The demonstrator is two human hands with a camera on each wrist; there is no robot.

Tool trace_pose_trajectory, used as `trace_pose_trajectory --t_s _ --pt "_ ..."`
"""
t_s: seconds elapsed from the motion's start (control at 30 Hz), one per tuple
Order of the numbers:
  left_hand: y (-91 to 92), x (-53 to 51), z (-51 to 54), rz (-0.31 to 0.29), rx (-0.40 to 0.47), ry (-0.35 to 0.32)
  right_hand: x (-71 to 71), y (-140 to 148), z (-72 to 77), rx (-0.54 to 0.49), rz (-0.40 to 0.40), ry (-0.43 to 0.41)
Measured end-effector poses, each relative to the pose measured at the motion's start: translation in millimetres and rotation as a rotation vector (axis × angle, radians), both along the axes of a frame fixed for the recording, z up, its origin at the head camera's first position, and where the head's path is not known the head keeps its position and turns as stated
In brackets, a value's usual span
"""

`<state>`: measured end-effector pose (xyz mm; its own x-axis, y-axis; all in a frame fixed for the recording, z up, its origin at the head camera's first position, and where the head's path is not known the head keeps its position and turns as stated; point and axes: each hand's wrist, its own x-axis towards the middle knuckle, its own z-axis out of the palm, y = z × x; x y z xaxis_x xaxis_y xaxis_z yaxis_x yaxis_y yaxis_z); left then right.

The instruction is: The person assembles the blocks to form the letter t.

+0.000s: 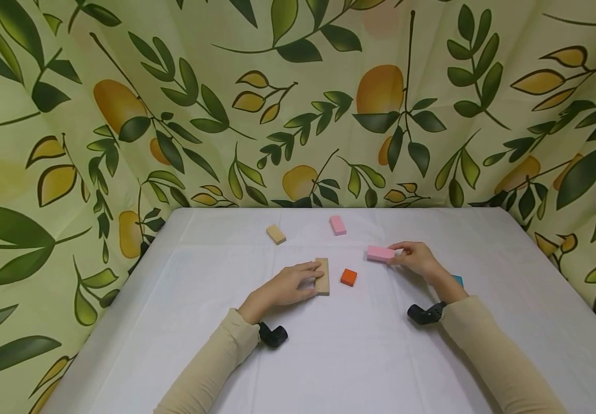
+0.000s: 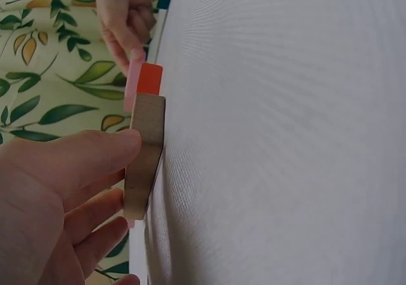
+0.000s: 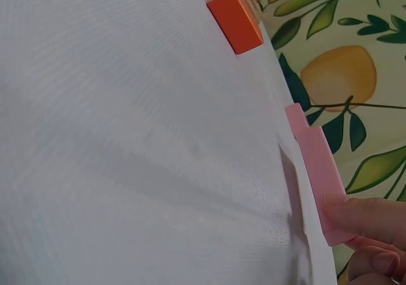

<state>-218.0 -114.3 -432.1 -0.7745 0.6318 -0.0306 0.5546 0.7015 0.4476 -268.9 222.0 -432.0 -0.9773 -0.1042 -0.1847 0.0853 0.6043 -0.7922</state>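
Observation:
My left hand point(image 1: 290, 284) holds a plain wooden block point(image 1: 323, 277) lying on the table, thumb by its near end and fingertips over its farther part. In the left wrist view the thumb touches the wooden block point(image 2: 146, 148), while other fingers partly pass behind it. A pink block point(image 1: 380, 253) is pinched at its right end by my right hand point(image 1: 416, 259). The right wrist view has this pink block point(image 3: 320, 177) just above the cloth, a shadow beside it. Between the two hands lies a small orange block point(image 1: 348, 277).
Farther back on the white-covered table point(image 1: 215, 345) lie a smaller wooden block point(image 1: 276, 234) and a second pink block point(image 1: 337, 225). A blue block point(image 1: 457, 280) is partly hidden behind the right wrist. A leaf-and-fruit patterned curtain point(image 1: 298, 115) hangs behind the table.

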Motion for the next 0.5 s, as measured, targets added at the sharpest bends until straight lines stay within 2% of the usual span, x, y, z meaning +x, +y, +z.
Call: trace_pose_trajectory --t_s 0.23,0.37,0.5 --pt "2.9 3.6 2.7 -0.036 -0.058 0.066 -5.0 -7 -4.3 0.013 -0.007 -0.011" --pt "5.2 5.1 3.7 -0.059 -0.068 0.069 -6.6 -11 -4.7 0.024 -0.006 -0.021" --pt "6.4 5.2 2.9 -0.055 -0.069 0.052 -5.5 -14 -3.6 0.017 -0.002 -0.024"
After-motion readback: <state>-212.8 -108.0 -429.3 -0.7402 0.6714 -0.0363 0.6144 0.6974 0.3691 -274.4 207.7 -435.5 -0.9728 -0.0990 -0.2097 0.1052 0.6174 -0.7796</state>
